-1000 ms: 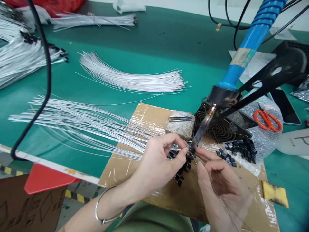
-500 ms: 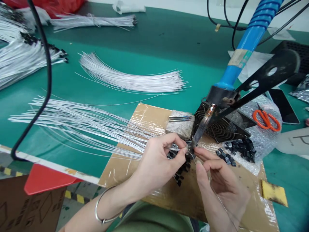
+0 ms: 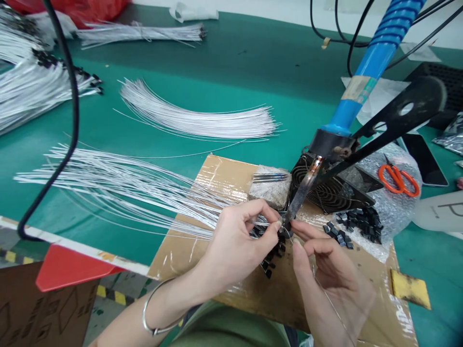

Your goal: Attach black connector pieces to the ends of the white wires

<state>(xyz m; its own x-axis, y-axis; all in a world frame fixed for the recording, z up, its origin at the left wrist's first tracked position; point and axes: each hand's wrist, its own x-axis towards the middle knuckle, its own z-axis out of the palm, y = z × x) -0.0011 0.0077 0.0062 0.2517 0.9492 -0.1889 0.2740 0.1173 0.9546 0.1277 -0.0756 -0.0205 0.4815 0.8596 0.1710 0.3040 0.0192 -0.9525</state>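
Left grip [image 3: 240, 241] closed on white wire [image 3: 265, 223], right grip [image 3: 331, 277] closed on silvery strand [image 3: 334, 311]

The soldering iron [image 3: 342, 115] and black bracket [image 3: 394, 131] slant down beyond the right hand [image 3: 333, 277], obstructing the upper right. White wires [image 3: 144, 180] crowd the left hand [image 3: 237, 246]. Green surface [image 3: 253, 62] lies free beyond the curved bundle [image 3: 202, 118].

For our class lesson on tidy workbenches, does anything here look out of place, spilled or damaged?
Two things, mildly. The flat yellow sponge-like pad at the right edge of the brown cardboard sheet has dark, scorched-looking stains. Some small black plastic pieces lie apart from the larger heap on clear bubble wrap, possibly spilled.
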